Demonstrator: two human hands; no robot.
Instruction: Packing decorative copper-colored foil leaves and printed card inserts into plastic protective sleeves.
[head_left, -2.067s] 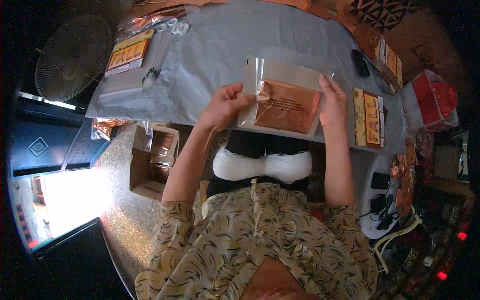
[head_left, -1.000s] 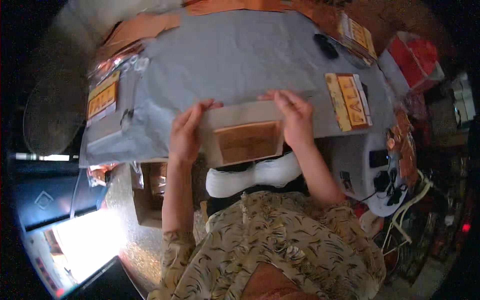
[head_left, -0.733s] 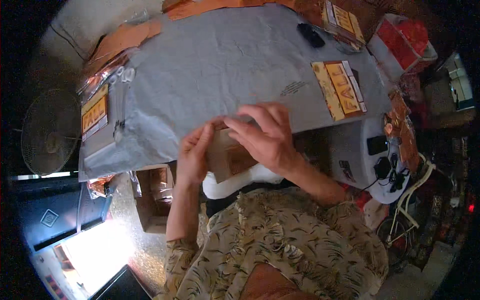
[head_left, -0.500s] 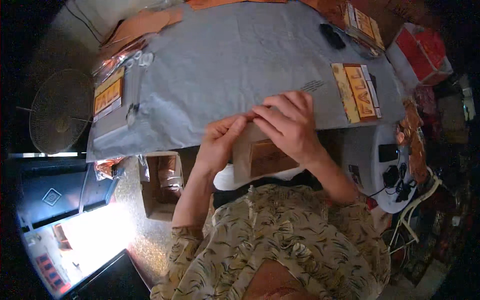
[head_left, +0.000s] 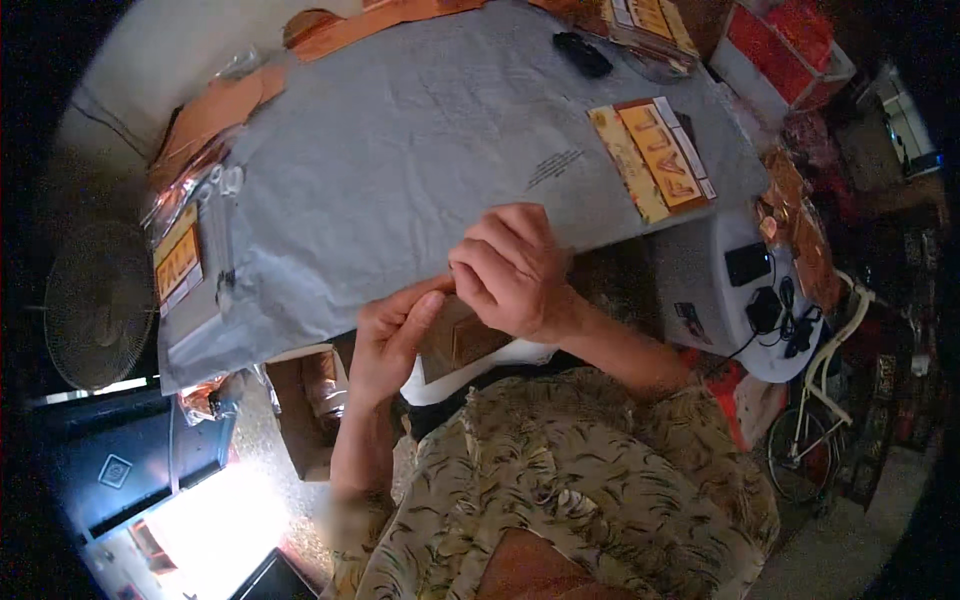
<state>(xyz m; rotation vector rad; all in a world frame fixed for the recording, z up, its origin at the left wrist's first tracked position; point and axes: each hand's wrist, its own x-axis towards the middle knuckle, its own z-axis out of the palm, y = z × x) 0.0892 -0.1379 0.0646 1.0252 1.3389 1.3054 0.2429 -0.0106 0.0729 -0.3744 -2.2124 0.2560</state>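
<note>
Over the near edge of the grey-covered table (head_left: 400, 160), my two hands meet. My left hand (head_left: 392, 335) is closed, its thumb pressed along the index finger, which points toward the other hand. Curled into a loose fist, my right hand (head_left: 510, 268) wraps around or against the tip of that index finger. Whatever lies between the fingers, if anything, is hidden. Below the hands a brown cardboard box (head_left: 475, 335) shows partly under the table edge.
Printed yellow-brown cards lie at the right (head_left: 655, 160) and left (head_left: 180, 260). A dark object (head_left: 582, 55) sits farther back. On the right stands a white stool (head_left: 775, 355) with a black adapter and cables. A fan (head_left: 98, 310) and an open carton (head_left: 305, 420) are at left.
My right hand has gone from spread, pinching fingers to a curled fist at the left fingertips. Both hands sit lower and farther left, and the whole view has turned.
</note>
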